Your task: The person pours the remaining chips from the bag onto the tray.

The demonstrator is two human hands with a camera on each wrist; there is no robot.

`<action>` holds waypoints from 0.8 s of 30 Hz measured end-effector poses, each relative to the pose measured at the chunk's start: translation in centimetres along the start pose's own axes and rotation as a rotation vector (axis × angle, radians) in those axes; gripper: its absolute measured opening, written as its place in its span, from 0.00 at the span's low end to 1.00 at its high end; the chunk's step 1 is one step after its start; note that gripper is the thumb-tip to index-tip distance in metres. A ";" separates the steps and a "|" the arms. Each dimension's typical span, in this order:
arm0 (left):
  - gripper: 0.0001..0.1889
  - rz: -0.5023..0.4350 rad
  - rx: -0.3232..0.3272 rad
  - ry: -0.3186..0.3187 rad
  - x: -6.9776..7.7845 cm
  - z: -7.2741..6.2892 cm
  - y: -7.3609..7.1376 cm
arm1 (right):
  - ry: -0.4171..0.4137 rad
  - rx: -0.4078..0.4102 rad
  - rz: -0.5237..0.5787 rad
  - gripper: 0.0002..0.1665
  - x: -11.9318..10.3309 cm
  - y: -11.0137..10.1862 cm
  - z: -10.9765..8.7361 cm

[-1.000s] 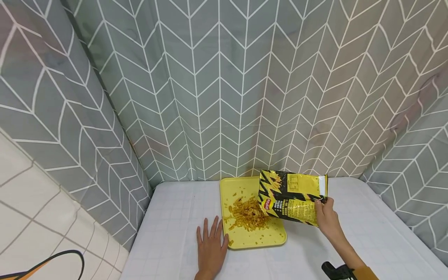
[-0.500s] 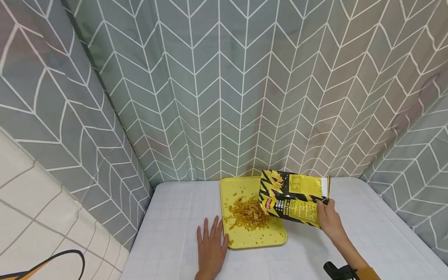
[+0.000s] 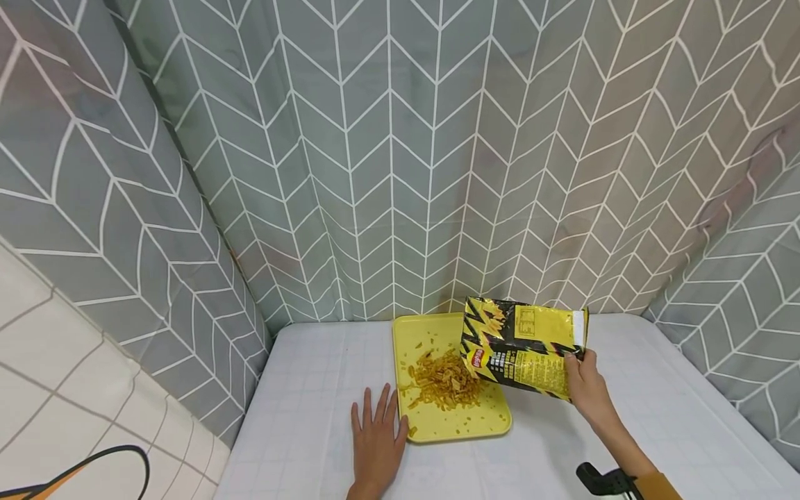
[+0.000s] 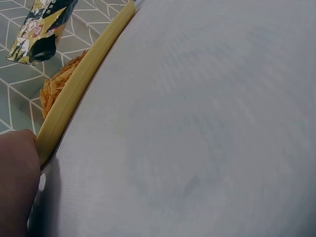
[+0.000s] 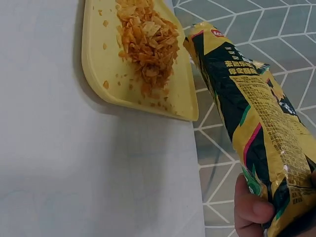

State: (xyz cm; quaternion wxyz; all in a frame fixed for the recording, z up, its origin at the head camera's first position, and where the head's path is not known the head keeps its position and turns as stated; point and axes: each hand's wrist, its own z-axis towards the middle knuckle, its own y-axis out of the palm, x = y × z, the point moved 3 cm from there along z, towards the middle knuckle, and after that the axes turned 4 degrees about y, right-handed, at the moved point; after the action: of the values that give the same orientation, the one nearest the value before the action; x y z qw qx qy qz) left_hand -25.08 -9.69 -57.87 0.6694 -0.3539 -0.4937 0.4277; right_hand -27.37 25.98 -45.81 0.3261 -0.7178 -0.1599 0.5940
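Held by its right end in the right hand (image 3: 587, 389): a glossy, creased yellow-and-black bag (image 3: 525, 347), printed side showing, raised above the surface (image 3: 312, 389), left end overlapping the tray's right side in the head view. Flat below, a rectangular yellow tray (image 3: 437, 432) with rounded corners, touched along its left edge by the left hand (image 3: 378, 444). Heaped mid-tray, orange-brown snack pieces (image 3: 446, 382), with crumbs scattered around.
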 end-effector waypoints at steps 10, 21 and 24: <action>0.29 0.006 0.009 0.007 -0.1 0.1 0.2 | -0.056 0.040 -0.080 0.33 0.0 0.1 -0.3; 0.29 0.003 0.003 -0.003 -0.3 0.2 0.2 | -0.076 0.051 -0.025 0.32 0.2 0.1 -0.2; 0.29 -0.004 0.002 0.001 -0.3 0.2 0.2 | -0.110 0.092 -0.078 0.30 0.3 0.2 -0.4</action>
State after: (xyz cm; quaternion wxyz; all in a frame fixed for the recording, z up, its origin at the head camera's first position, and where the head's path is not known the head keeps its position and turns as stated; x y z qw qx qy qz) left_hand -25.31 -9.88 -58.11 0.6708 -0.3524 -0.4935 0.4270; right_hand -26.96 25.92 -46.09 0.3724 -0.6615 -0.1782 0.6261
